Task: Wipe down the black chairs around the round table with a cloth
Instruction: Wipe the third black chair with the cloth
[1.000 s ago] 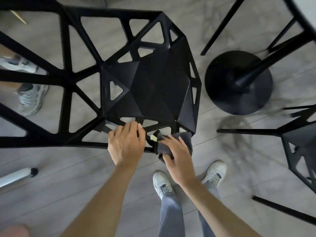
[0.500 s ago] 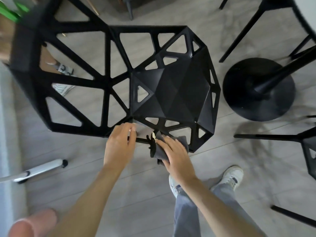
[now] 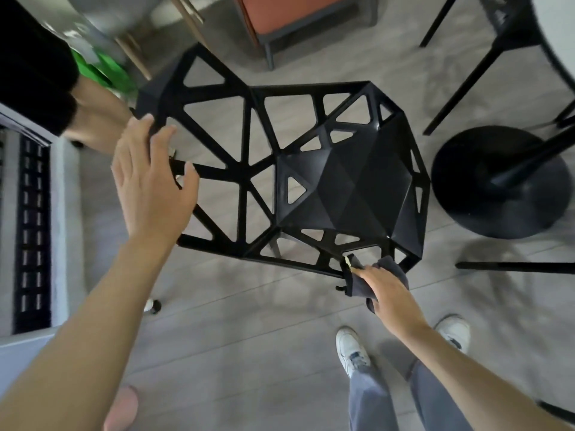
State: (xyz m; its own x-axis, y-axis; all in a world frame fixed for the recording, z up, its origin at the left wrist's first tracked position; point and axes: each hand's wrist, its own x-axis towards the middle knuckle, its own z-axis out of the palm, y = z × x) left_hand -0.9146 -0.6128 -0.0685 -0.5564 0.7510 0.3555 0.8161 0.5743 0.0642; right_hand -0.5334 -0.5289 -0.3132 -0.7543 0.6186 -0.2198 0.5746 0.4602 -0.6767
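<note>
Under the right hand (image 3: pixel 384 286) fingers (image 3: pixel 362 270), cloth (image 3: pixel 357 283) against chair (image 3: pixel 336 194) edge.

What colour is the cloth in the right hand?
Dark grey cloth, seen in the head view.

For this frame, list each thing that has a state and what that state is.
black chair: tipped toward the camera, seat and back both facing up.
cloth: bunched, pressed on the chair's near edge.
left hand: fingers spread, at the chair back.
right hand: holds the cloth.
</note>
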